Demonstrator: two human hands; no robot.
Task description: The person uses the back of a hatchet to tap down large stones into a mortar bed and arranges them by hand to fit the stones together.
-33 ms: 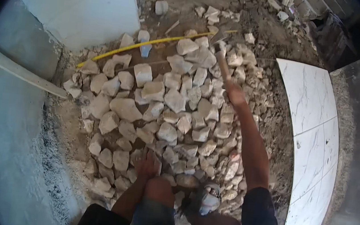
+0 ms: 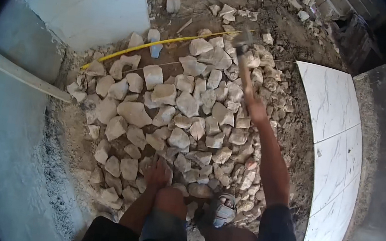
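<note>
My right hand [image 2: 256, 108] is wrapped round the wooden handle of a hammer [image 2: 244, 70], held out ahead of me over the right side of a bed of rough, pale stones [image 2: 187, 104]. The hammer's dark metal head [image 2: 243, 40] points away from me. Close by my left knee, my left hand [image 2: 158, 174] lies low among the stones, its fingers over a stone [image 2: 169, 172] that is mostly hidden beneath it.
A yellow strip [image 2: 164, 42] and a thin string [image 2: 168, 63] cross the far stones. White marbled tiles [image 2: 336, 148] line the right. Pale walls [image 2: 9, 122] rise at left, with a leaning bar [image 2: 25, 76]. A blue object [image 2: 155, 51] lies beyond. My sandalled foot [image 2: 225, 211] rests among stones.
The hammer and my right hand have shifted slightly to the right, and the hammer's head shows more fully. My left hand stays at almost the same place on the stones.
</note>
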